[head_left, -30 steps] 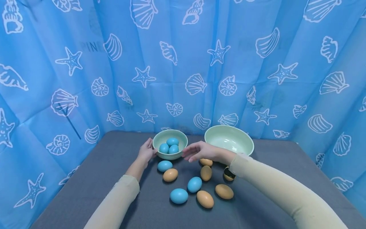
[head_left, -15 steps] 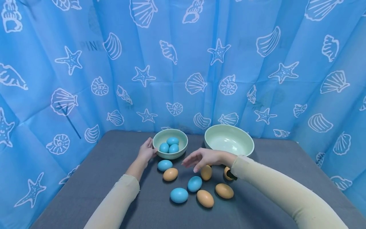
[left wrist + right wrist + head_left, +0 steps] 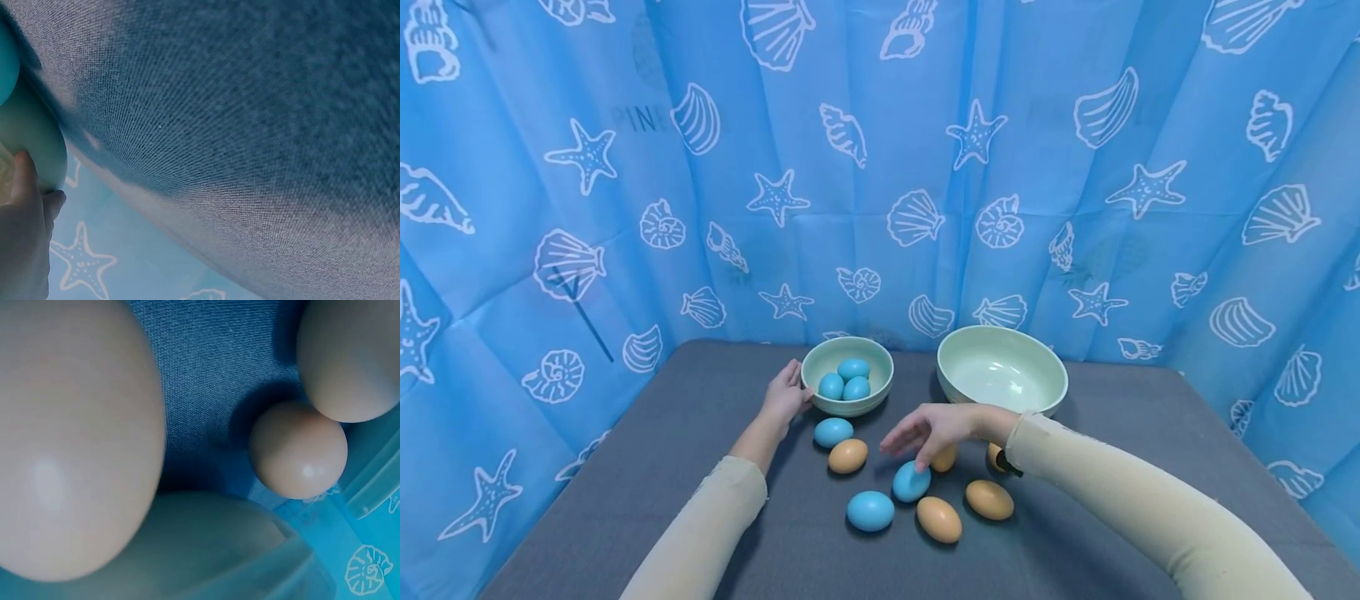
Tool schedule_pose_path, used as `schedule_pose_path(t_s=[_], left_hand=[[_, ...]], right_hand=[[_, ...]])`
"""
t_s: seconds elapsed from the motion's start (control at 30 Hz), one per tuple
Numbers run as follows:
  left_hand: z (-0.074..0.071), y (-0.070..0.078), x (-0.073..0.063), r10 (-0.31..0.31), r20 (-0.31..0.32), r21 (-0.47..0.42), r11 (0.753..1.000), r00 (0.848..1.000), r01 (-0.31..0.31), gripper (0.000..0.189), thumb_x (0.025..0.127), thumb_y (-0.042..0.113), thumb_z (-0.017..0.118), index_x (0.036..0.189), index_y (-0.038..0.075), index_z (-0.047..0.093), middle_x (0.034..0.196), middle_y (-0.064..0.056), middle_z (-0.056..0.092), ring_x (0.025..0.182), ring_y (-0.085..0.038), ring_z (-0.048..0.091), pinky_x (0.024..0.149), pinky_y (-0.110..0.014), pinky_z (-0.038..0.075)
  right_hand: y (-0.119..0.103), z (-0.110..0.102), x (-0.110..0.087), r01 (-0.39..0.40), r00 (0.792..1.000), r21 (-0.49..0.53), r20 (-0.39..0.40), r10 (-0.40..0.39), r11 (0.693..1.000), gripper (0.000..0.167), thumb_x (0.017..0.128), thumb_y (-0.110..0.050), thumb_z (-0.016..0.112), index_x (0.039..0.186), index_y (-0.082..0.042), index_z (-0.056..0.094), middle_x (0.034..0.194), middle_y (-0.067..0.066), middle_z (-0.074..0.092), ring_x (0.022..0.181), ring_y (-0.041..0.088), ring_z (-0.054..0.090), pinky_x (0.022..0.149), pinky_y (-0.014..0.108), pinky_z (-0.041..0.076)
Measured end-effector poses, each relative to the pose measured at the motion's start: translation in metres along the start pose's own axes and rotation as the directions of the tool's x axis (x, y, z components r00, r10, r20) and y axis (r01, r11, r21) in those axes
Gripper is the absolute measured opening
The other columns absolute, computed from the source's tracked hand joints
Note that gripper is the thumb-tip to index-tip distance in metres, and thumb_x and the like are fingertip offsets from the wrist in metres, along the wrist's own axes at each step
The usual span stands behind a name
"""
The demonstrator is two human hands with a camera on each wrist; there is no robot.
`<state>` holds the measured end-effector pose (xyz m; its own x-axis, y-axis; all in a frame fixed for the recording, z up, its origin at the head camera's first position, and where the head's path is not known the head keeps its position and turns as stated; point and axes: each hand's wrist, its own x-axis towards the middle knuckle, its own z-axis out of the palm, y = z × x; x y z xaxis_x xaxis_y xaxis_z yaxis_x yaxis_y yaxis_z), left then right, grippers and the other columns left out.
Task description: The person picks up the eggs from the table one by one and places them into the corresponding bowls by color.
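My left hand (image 3: 784, 396) holds the left side of a small green bowl (image 3: 880, 393), thumb against its near wall. Three blue eggs lie in that bowl; the left wrist view shows my fingers (image 3: 25, 178) against its wall (image 3: 44, 140). My right hand (image 3: 942, 427) is low over the table, fingers extended and apart, palm down, holding nothing. Its thumb overlaps the top of a blue egg (image 3: 912, 485). A brown egg (image 3: 946, 458) is partly hidden beneath that hand. The right wrist view shows brown eggs (image 3: 300, 450) close up, without the hand.
A larger green bowl (image 3: 955, 358) stands at the back right. Around the hands lie blue eggs (image 3: 833, 432) (image 3: 870, 511) and brown eggs (image 3: 847, 457) (image 3: 940, 519) (image 3: 989, 500). Another brown egg (image 3: 995, 456) is mostly hidden by the right wrist. A blue curtain (image 3: 865, 192) hangs behind the grey table (image 3: 715, 367).
My right hand has come away from the small bowl's right side, moving toward me and slightly right, down over the blue egg. My left hand has stayed at the bowl.
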<state>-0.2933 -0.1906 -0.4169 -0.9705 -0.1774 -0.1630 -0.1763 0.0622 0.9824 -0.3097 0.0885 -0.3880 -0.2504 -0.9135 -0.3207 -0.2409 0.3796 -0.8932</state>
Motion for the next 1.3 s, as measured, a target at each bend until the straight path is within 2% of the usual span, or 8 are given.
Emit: schedule_pose_path(t_s=[0.2, 0.43, 0.83, 1.1, 1.3], left_hand=[[0.0, 0.0, 0.001, -0.005, 0.003, -0.002, 1.0, 1.0, 0.005, 0.068, 0.099, -0.006, 0.045, 0.156, 0.007, 0.01, 0.161, -0.011, 0.014, 0.146, -0.029, 0.017, 0.107, -0.046, 0.038], [0.001, 0.001, 0.0, -0.001, -0.003, -0.006, 1.0, 1.0, 0.001, 0.068, 0.099, -0.006, 0.045, 0.156, 0.007, 0.011, 0.161, -0.011, 0.014, 0.146, -0.029, 0.017, 0.107, -0.046, 0.038], [0.001, 0.001, 0.001, -0.003, -0.003, -0.005, 1.0, 1.0, 0.003, 0.068, 0.099, -0.005, 0.046, 0.156, 0.007, 0.01, 0.161, -0.011, 0.014, 0.146, -0.028, 0.016, 0.106, -0.046, 0.039], [0.001, -0.001, 0.002, -0.007, -0.015, -0.003, 1.0, 1.0, 0.007, 0.068, 0.099, -0.005, 0.046, 0.156, 0.007, 0.011, 0.161, -0.011, 0.015, 0.146, -0.028, 0.017, 0.107, -0.046, 0.038], [0.0, -0.002, 0.001, 0.004, -0.013, -0.011, 1.0, 1.0, -0.005, 0.068, 0.099, -0.008, 0.044, 0.156, 0.007, 0.01, 0.16, -0.012, 0.014, 0.146, -0.029, 0.017, 0.106, -0.045, 0.039]], right_hand=[[-0.001, 0.003, 0.003, -0.034, 0.999, -0.084, 0.011, 0.035, 0.996, 0.054, 0.087, 0.001, 0.069, 0.138, 0.0, 0.052, 0.139, 0.01, 0.054, 0.127, 0.021, 0.052, 0.103, 0.032, 0.043], [-0.001, 0.006, 0.009, -0.031, 0.997, -0.119, 0.066, 0.039, 0.992, 0.057, 0.086, 0.006, 0.069, 0.139, 0.003, 0.05, 0.139, 0.01, 0.054, 0.126, 0.012, 0.051, 0.103, 0.028, 0.042], [0.003, 0.007, 0.014, -0.04, 0.995, -0.177, 0.084, 0.055, 0.983, 0.056, 0.085, 0.007, 0.069, 0.138, 0.001, 0.052, 0.138, 0.006, 0.056, 0.125, 0.008, 0.05, 0.105, 0.026, 0.039], [0.002, 0.009, 0.016, -0.053, 0.996, -0.118, 0.069, 0.061, 0.992, 0.054, 0.085, 0.012, 0.066, 0.137, 0.004, 0.051, 0.125, 0.011, 0.064, 0.113, 0.011, 0.059, 0.093, 0.027, 0.049], [-0.001, 0.011, 0.017, -0.017, 0.999, -0.111, 0.044, 0.022, 0.994, 0.053, 0.086, 0.011, 0.065, 0.136, 0.008, 0.049, 0.123, 0.016, 0.064, 0.111, 0.011, 0.06, 0.091, 0.026, 0.05]])
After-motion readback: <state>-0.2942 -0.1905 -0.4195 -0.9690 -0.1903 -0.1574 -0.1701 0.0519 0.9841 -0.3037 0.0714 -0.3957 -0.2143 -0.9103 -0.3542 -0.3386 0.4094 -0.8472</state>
